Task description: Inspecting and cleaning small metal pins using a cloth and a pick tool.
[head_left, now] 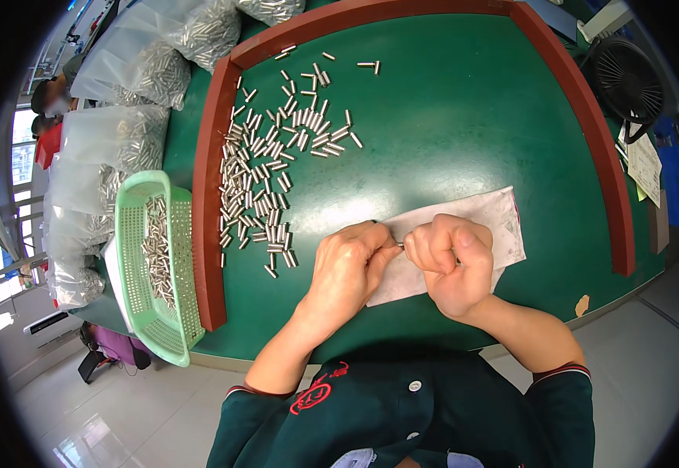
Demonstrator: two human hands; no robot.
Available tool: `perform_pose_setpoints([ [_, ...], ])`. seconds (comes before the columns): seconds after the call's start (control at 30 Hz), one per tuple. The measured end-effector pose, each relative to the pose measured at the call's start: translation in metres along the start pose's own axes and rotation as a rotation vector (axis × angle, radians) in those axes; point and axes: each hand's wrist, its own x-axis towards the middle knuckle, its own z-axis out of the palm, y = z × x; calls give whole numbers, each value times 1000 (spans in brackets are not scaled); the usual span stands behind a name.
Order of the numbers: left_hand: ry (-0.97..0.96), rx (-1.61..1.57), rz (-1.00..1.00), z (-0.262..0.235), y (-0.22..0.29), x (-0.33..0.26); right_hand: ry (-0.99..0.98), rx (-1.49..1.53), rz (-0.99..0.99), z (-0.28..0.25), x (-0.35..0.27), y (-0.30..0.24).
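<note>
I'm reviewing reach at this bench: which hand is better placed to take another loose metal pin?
Probably the left hand: it lies nearer the loose metal pins; the right hand is farther right, over the pale cloth.

**Down on the worktop from the wearer's head**

We look through the left one of two wide fisheye cameras worn side by side on the person's head. We face down and forward: the near edge of the green worktop [464, 101] crosses the lower part of our view, and the red rail [355, 11] toward its far edge bows along the top. We sit close above the near edge, with the shirt front [409, 398] filling the bottom, the left hand [347, 265] about mid-view and the right hand [456, 261] beside it. Past the near left corner we take in floor [160, 402]. Black closes around our rounded rim.
</note>
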Motion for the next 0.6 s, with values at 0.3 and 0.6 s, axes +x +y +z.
perform_pose_setpoints([
  [0.3,-6,-16,28,1,-3,1,12,-78,-40,6,-2,4],
  [0.6,-29,-36,-9,-1,-2,0,85,83,36,-3,9,-8],
])
